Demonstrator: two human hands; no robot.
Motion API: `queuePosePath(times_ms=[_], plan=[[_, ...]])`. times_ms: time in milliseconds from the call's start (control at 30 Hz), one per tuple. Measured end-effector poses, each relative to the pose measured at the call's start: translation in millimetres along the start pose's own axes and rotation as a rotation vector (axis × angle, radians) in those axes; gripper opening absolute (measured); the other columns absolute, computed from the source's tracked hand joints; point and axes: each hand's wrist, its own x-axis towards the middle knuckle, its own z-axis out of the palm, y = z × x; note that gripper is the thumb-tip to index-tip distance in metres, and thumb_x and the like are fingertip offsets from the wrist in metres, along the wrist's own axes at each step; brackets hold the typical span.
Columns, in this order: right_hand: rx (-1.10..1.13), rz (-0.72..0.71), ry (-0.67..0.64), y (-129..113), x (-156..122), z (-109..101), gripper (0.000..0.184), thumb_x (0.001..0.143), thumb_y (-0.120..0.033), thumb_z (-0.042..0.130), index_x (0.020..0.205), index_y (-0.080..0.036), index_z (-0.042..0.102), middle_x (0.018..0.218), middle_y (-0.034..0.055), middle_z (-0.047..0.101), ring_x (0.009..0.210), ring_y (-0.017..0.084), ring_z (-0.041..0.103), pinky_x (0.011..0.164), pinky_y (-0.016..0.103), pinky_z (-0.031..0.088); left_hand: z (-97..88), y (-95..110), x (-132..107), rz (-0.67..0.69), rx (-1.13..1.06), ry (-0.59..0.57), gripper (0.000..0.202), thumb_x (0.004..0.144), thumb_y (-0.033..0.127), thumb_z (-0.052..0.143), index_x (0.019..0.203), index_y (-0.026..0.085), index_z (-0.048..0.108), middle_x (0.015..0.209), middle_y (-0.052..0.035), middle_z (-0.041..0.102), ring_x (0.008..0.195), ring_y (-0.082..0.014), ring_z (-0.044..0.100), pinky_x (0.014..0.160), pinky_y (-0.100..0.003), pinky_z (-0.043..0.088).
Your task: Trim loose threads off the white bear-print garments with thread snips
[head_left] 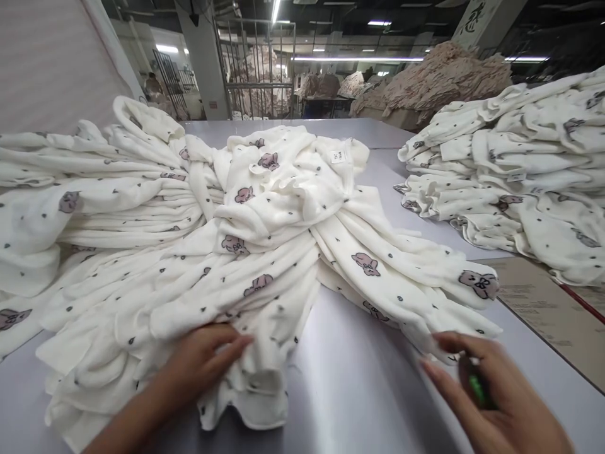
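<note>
A white fleecy garment (283, 214) with brown bear prints and small dark marks lies bunched on the table, a small white label (339, 156) near its top. My left hand (208, 356) is closed on its near folds at the lower left, the thumb along the cloth and the fingertips partly hidden. At the lower right, my right hand (491, 384) is curled round a small dark and green tool (476, 383), mostly covered by the palm. Its thumb and forefinger are at the edge of the garment's right-hand part; whether they pinch the cloth I cannot tell.
More matching garments (118, 183) spread out at left. A stack of the same cloth (520, 157) stands at right, beside a brown printed board (553, 309) on the pale table (350, 353). Behind are a metal cage (258, 69) and a large pinkish cloth heap (435, 79).
</note>
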Motion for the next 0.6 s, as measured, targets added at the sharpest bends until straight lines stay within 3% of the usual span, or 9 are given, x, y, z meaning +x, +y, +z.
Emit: queuePosePath(times_ms=[67, 167, 300, 400, 500, 533, 600], plan=[[-0.204, 0.072, 0.037, 25.8, 10.9, -3.6, 0.055, 0.076, -0.065, 0.048, 0.115, -0.026, 0.05, 0.112, 0.0105, 0.056, 0.057, 0.019, 0.061, 0.046, 0.032, 0.049, -15.5, -18.6, -2.1, -0.186, 0.09, 0.101, 0.042, 0.082, 0.053, 0.045, 0.07, 0.021, 0.071, 0.072, -0.0016, 0.07, 0.077, -0.0254, 0.063, 0.07, -0.028, 0.045], [-0.27, 0.091, -0.058, 49.4, 23.4, -2.0, 0.05, 0.077, -0.063, 0.043, 0.108, -0.027, 0.058, 0.121, 0.009, 0.056, 0.045, 0.015, 0.057, 0.031, 0.028, 0.038, -26.5, -29.2, -2.0, -0.319, 0.164, 0.177, 0.042, 0.08, 0.056, 0.046, 0.083, 0.026, 0.074, 0.091, -0.0011, 0.073, 0.099, -0.0315, 0.061, 0.084, -0.033, 0.045], [-0.129, 0.072, -0.07, 46.6, 27.9, -10.5, 0.04, 0.079, -0.057, 0.041, 0.09, -0.026, 0.064, 0.099, 0.0045, 0.07, 0.064, 0.023, 0.066, 0.046, 0.03, 0.05, -26.5, -14.9, -8.0, -0.271, 0.303, 0.104, 0.041, 0.084, 0.053, 0.043, 0.083, 0.025, 0.073, 0.09, -0.0033, 0.073, 0.093, -0.0302, 0.064, 0.078, -0.032, 0.048], [0.264, 0.233, -0.114, 22.6, 23.9, -19.9, 0.03, 0.078, -0.054, 0.053, 0.081, -0.026, 0.065, 0.076, 0.0021, 0.072, 0.07, 0.022, 0.067, 0.057, 0.026, 0.054, -13.5, 14.4, -22.1, -0.062, 0.402, 0.173, 0.033, 0.086, 0.045, 0.043, 0.088, 0.023, 0.067, 0.085, -0.0051, 0.07, 0.081, -0.026, 0.065, 0.071, -0.031, 0.049], [0.897, 0.478, -0.263, -10.4, 13.9, -13.0, 0.024, 0.069, -0.049, 0.069, 0.07, -0.025, 0.064, 0.06, -0.0006, 0.067, 0.064, 0.02, 0.066, 0.063, 0.026, 0.055, 14.1, 53.0, -31.7, 0.361, 0.303, 0.323, 0.031, 0.085, 0.044, 0.05, 0.107, 0.024, 0.057, 0.103, -0.0067, 0.064, 0.094, -0.0226, 0.061, 0.078, -0.028, 0.049], [1.036, 0.557, -0.319, -19.9, 9.0, -7.2, 0.023, 0.069, -0.047, 0.07, 0.072, -0.026, 0.064, 0.06, -0.0015, 0.067, 0.061, 0.019, 0.066, 0.062, 0.025, 0.055, 24.6, 65.1, -30.9, 0.496, 0.272, 0.335, 0.037, 0.083, 0.045, 0.053, 0.114, 0.025, 0.053, 0.111, -0.008, 0.06, 0.1, -0.0231, 0.058, 0.082, -0.029, 0.049], [1.179, 0.716, -0.399, -31.6, -2.2, 5.8, 0.026, 0.072, -0.049, 0.067, 0.089, -0.03, 0.064, 0.074, -0.0014, 0.072, 0.059, 0.018, 0.066, 0.053, 0.024, 0.055, 43.1, 84.0, -22.7, 0.638, 0.282, 0.322, 0.048, 0.08, 0.038, 0.058, 0.123, 0.021, 0.046, 0.121, -0.013, 0.054, 0.108, -0.0268, 0.053, 0.088, -0.036, 0.047]])
